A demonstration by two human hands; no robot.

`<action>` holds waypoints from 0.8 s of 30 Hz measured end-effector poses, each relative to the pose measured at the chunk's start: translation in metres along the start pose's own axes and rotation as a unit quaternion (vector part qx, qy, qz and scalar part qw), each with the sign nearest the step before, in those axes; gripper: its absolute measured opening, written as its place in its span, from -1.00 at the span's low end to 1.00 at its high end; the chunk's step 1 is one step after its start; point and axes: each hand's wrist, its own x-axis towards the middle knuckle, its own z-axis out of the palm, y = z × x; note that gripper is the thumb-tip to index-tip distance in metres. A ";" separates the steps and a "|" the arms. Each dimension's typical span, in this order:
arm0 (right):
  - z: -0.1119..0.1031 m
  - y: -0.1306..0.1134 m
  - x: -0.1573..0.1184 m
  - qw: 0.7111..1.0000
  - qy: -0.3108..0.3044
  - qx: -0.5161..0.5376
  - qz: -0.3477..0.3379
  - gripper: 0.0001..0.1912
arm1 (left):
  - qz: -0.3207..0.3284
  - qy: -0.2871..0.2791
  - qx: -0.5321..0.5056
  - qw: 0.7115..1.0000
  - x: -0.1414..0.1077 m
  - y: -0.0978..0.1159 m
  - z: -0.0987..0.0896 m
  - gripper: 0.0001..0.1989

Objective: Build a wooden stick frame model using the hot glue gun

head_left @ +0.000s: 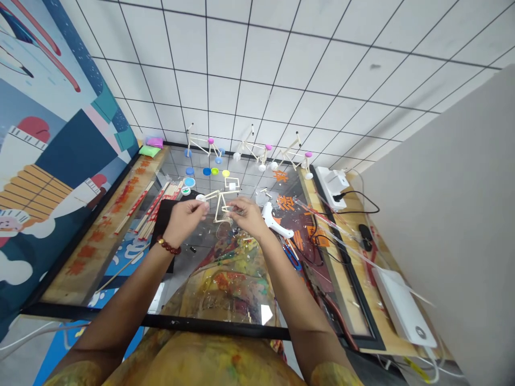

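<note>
A small bicycle-like frame of pale thin sticks (219, 202) is between my hands, above the glass tabletop. My right hand (248, 215) is closed in a pinch on the frame's right side. My left hand (188, 219), with a beaded bracelet at its wrist, has thumb and finger pressed together near the frame's left end. A white round cap (200, 198) shows just behind those fingertips; what they pinch is too small to make out. Beyond the frame lies a small stick rectangle (232, 183) with a white piece. A white glue gun (277, 221) lies right of my right hand.
Three similar stick models (203, 145) with coloured caps stand along the wall. Loose bottle caps (206, 171) lie before them. Bundled sticks in red-and-white wrappers (155, 212) are on the left. Blue-handled scissors (292, 257), cables and a power strip (330, 187) are on the right.
</note>
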 end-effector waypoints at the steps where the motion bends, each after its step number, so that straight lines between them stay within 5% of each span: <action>1: 0.000 0.000 -0.001 1.000 0.004 -0.001 -0.002 -0.77 | -0.003 -0.005 -0.006 1.000 -0.003 -0.005 0.006 -0.68; 9: -0.002 -0.001 -0.004 1.000 0.013 -0.001 -0.007 -0.78 | -0.063 -0.033 -0.134 0.988 0.023 -0.025 0.044 -0.67; 17: -0.004 -0.002 -0.005 1.000 0.025 0.009 -0.003 -0.77 | -0.088 -0.055 -0.034 0.994 0.037 -0.021 0.052 -0.81; 24: -0.002 -0.008 -0.008 0.996 0.081 0.041 0.027 -0.76 | -0.091 0.000 -0.294 0.952 0.019 -0.010 0.045 -0.56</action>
